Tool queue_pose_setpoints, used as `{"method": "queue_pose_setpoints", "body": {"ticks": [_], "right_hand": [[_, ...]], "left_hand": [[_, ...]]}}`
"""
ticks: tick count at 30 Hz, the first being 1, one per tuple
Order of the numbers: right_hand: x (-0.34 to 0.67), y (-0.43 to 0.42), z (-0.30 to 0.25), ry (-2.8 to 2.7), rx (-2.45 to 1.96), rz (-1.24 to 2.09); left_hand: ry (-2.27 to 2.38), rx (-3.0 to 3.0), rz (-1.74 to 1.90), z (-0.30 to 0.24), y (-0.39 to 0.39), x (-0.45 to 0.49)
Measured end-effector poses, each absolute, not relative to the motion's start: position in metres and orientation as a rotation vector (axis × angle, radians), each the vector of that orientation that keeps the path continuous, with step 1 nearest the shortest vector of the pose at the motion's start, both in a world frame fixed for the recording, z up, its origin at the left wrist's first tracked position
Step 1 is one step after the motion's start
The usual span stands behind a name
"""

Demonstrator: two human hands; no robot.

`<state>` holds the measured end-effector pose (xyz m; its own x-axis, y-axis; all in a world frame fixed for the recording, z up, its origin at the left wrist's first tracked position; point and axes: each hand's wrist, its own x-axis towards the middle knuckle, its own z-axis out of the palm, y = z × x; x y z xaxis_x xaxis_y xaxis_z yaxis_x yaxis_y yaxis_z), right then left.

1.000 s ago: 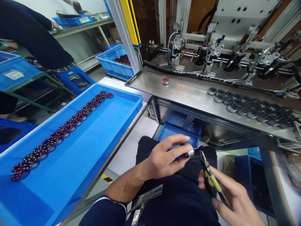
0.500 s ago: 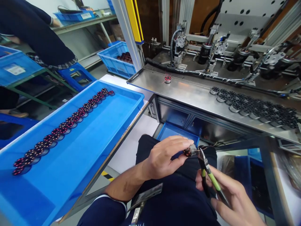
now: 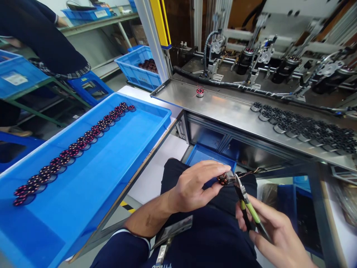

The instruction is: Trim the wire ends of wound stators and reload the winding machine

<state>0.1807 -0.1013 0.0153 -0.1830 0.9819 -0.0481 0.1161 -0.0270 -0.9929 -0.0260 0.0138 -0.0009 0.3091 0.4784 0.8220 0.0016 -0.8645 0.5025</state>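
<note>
Left fingers (image 3: 214,169) pinched round wound stator (image 3: 222,179), right fingers (image 3: 266,211) wrapped round cutters (image 3: 253,213), bin label (image 3: 15,78) unreadable

Left hand (image 3: 192,186): back uppermost, fingers reaching toward right hand (image 3: 276,227), thumb opposed on side nearer body; pinch grip. Left wrist (image 3: 170,203): near straight. Left forearm (image 3: 146,219): bare, slanting up to left hand from below; sleeve (image 3: 119,251) ends well short of wrist. Right hand: lower than left hand, to its right; closed in grip, fingertips curled on side facing left hand, thumb bent. Hands near, not touching.
</note>
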Motion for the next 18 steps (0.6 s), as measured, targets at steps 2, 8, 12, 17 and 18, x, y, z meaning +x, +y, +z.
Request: {"method": "queue_pose_setpoints", "body": {"ticks": [2, 8, 12, 17, 18], "right_hand": [[0.180, -0.101, 0.017, -1.418, -1.260, 1.282], [0.181, -0.092, 0.017, -1.392, -1.309, 1.234], [0.186, -0.089, 0.012, -1.395, -1.297, 1.196], [0.193, -0.083, 0.007, -1.424, -1.330, 1.139], [0.195, -0.078, 0.008, -1.440, -1.338, 1.113]], "left_hand": [[0.440, 2.181, 1.571, -0.001, 0.014, -0.026], [0.482, 2.137, 1.584, -0.005, 0.014, -0.026], [0.545, 1.800, 1.567, -0.011, 0.015, -0.026], [0.349, 1.222, 1.274, -0.019, 0.021, -0.029], [0.333, 1.179, 1.247, -0.020, 0.022, -0.030]]}}
